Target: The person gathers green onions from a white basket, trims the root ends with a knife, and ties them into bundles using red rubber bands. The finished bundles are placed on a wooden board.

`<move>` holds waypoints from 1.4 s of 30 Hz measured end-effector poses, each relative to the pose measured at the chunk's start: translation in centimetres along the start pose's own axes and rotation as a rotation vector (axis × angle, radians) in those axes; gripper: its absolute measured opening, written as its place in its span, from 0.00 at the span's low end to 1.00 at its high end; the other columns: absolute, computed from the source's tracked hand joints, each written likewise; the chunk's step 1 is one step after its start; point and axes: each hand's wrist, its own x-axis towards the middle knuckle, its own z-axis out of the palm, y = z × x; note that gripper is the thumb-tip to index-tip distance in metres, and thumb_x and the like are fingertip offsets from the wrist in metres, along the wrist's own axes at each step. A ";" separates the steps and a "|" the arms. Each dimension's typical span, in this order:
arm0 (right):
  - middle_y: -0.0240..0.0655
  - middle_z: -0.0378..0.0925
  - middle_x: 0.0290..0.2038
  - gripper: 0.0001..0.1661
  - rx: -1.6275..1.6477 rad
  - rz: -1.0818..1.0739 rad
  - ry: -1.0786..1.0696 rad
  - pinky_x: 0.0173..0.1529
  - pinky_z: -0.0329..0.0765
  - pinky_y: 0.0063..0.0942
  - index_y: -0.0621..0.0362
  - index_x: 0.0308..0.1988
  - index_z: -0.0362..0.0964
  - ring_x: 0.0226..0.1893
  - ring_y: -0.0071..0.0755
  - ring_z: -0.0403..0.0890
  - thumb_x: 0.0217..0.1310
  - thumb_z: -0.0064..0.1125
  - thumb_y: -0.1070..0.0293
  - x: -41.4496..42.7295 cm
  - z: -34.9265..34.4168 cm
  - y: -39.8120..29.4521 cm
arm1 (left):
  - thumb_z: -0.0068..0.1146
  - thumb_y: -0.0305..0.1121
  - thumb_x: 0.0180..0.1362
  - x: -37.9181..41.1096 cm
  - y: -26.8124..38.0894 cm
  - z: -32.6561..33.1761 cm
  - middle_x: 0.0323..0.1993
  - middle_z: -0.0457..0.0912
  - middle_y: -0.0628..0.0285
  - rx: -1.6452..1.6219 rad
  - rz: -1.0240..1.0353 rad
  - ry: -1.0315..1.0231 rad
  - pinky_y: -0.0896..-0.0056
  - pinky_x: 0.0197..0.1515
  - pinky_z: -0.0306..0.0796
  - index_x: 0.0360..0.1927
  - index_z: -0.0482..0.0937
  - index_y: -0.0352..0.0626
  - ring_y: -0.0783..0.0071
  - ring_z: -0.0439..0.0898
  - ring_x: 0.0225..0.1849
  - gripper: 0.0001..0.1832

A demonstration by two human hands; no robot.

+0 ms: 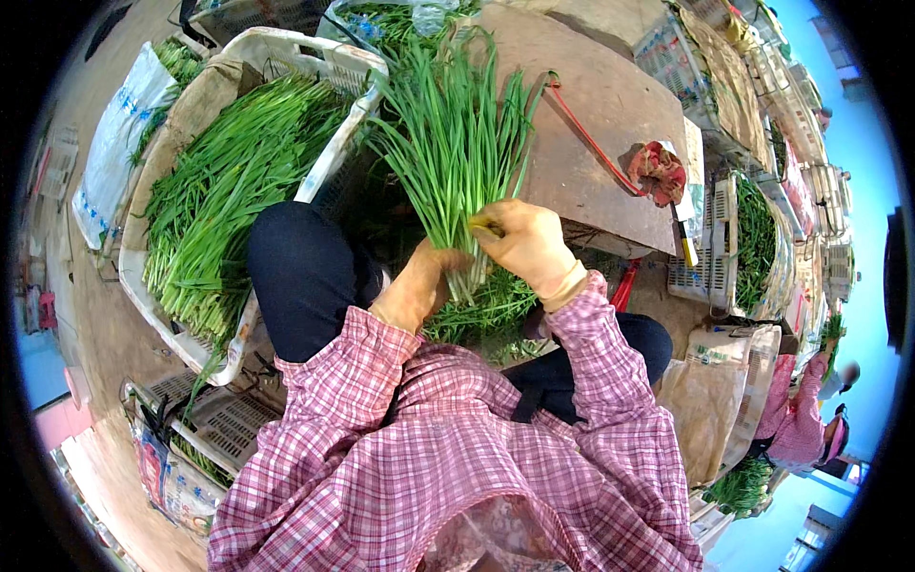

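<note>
An upright bunch of garlic chives [457,136], dark green leaves fanning away from me over pale stalks, stands between my hands. Around its lower stalks my left hand [414,282], in a thin tan glove, is closed. My right hand [529,247], gloved alike, has its fingers curled at the right side of the stalks. Something yellowish shows at those fingertips, too small to name. Below the pale stalk ends, loose greens [493,311] lie between my legs. To my left a white plastic crate [322,171] holds a large pile of similar greens [229,193].
A brown board [607,114] stands ahead right, with a red cord [593,139], a crumpled red cloth [656,174] and a yellow-handled tool [686,247] at its edge. More crates [700,264] line the right. Another person [793,422] in a checked top is farther right.
</note>
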 end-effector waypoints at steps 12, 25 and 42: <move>0.29 0.80 0.26 0.22 0.301 0.440 -0.157 0.33 0.76 0.22 0.53 0.51 0.78 0.25 0.21 0.79 0.55 0.69 0.66 0.6 -2.0 -3.0 | 0.50 0.15 0.49 0.1 0.1 -0.1 0.50 0.79 0.52 0.004 0.025 -0.033 0.54 0.52 0.80 0.59 0.70 0.36 0.56 0.83 0.45 0.29; 0.35 0.81 0.24 0.06 1.125 0.732 -0.485 0.17 0.73 0.18 0.64 0.36 0.78 0.18 0.21 0.79 0.58 0.65 0.74 -5.4 -6.2 -4.9 | 0.52 0.24 0.49 1.5 -0.3 -2.4 0.51 0.81 0.40 -0.409 -0.185 -0.235 0.52 0.51 0.80 0.59 0.71 0.26 0.47 0.84 0.43 0.29; 0.36 0.82 0.27 0.06 1.047 0.706 -0.481 0.21 0.73 0.20 0.63 0.34 0.79 0.18 0.21 0.79 0.57 0.67 0.73 -5.4 -3.5 -6.8 | 0.56 0.39 0.65 2.0 -0.5 -0.7 0.43 0.85 0.55 -0.127 -0.160 0.044 0.62 0.40 0.82 0.58 0.77 0.40 0.63 0.85 0.36 0.20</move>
